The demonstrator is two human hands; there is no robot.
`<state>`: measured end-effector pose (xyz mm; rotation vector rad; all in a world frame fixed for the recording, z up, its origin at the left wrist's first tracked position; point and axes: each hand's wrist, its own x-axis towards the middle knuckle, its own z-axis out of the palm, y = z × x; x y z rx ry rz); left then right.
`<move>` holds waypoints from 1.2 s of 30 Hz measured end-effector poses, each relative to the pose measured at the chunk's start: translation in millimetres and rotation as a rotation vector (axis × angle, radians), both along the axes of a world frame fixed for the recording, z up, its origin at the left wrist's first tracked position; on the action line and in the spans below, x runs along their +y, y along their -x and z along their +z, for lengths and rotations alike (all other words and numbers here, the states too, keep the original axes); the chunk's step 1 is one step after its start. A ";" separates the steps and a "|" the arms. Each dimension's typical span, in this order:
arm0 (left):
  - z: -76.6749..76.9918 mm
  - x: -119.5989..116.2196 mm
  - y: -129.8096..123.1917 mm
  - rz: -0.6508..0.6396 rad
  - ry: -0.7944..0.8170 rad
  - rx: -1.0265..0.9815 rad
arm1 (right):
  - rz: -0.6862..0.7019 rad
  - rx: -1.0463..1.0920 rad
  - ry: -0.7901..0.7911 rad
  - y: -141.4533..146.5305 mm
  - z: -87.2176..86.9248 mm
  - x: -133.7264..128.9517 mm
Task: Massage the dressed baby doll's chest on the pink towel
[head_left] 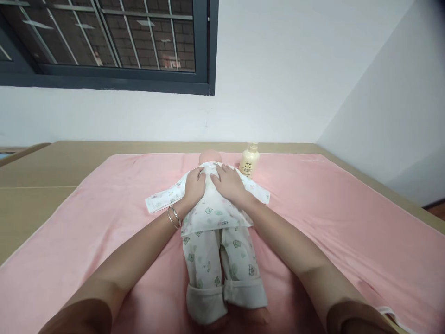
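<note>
On pink cloth | clothed doll | white wall behind | barred window

both arms reach forward and angle in toward each other, left arm and right arm both bare along the forearm. left hand and right hand are laid palm down side by side, near but not touching, thumbs on the inner sides. left wrist bends a bit, while the right hand's pretty much in line with its forearm.
</note>
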<state>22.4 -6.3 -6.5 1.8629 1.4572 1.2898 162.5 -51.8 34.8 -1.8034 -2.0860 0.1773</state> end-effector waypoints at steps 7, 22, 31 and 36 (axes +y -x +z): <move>-4.6 1.3 4.8 -0.034 -0.026 0.049 | 0.287 -0.052 -0.119 19.2 -10.2 -12.7; -5.5 3.0 4.9 -0.065 -0.038 -0.027 | 0.358 -0.208 -0.156 38.5 -8.2 -26.1; -1.3 -3.3 0.3 0.006 -0.055 0.046 | -0.012 -0.019 0.001 1.5 0.2 2.7; -0.4 -3.7 3.0 0.001 -0.023 0.019 | 0.164 -0.213 -0.032 26.1 0.4 -25.8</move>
